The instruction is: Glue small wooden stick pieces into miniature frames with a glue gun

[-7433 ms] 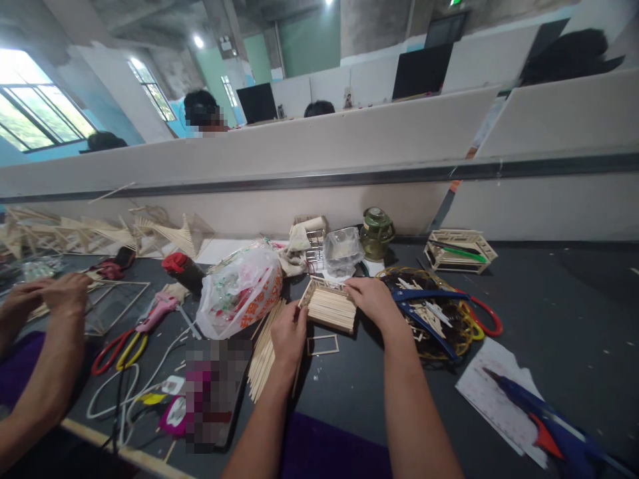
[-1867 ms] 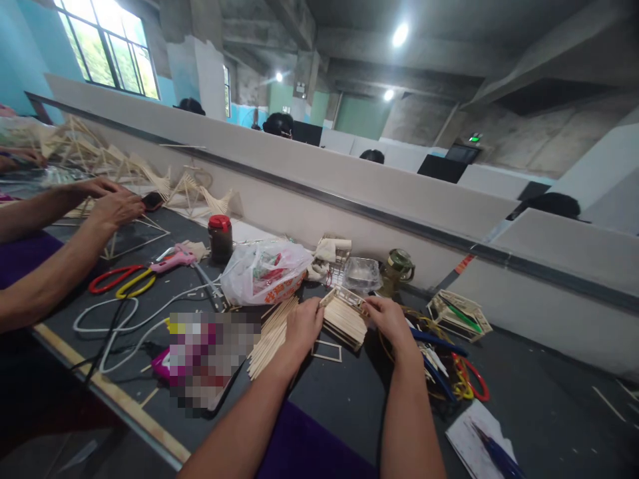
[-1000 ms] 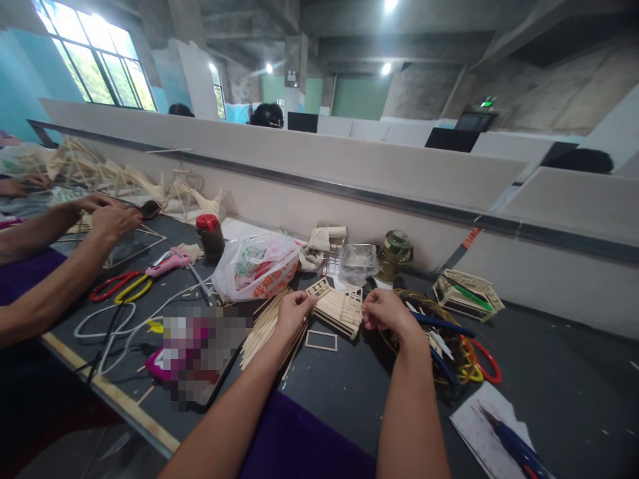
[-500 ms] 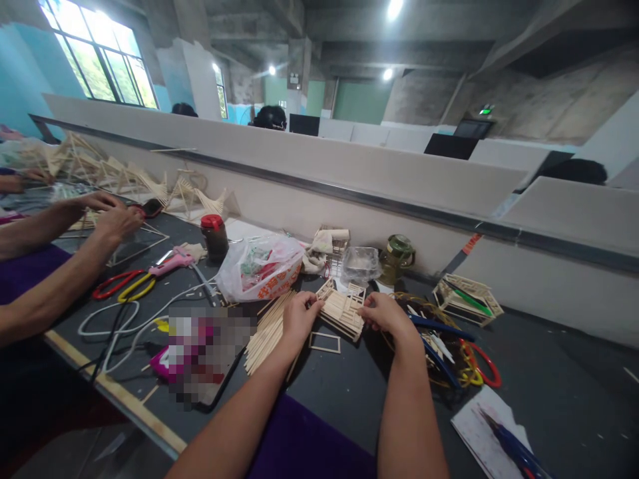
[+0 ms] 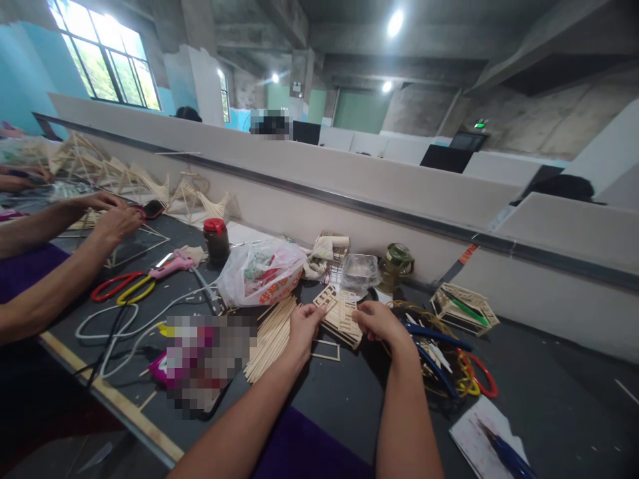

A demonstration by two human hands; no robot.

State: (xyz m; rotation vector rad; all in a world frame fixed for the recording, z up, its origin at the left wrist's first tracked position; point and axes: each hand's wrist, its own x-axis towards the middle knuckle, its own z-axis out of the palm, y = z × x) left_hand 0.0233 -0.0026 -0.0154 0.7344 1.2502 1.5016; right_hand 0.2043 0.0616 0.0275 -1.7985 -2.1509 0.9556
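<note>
A dark, matte tabletop [image 5: 564, 386] meets a smooth, pale partition [image 5: 279, 179]. Take the slatted wooden block [image 5: 335, 324] between the hands as the clock's centre. Over it, the left hand [image 5: 305, 327] pinches an openwork wooden panel [image 5: 325, 297] at eleven; the right hand [image 5: 383, 323] pinches a ladder-like panel [image 5: 348, 309] at one. A thin rectangular frame [image 5: 339, 352] lies at seven, straight sticks [image 5: 273, 339] at nine, a crinkled translucent bag [image 5: 262, 276] at ten.
</note>
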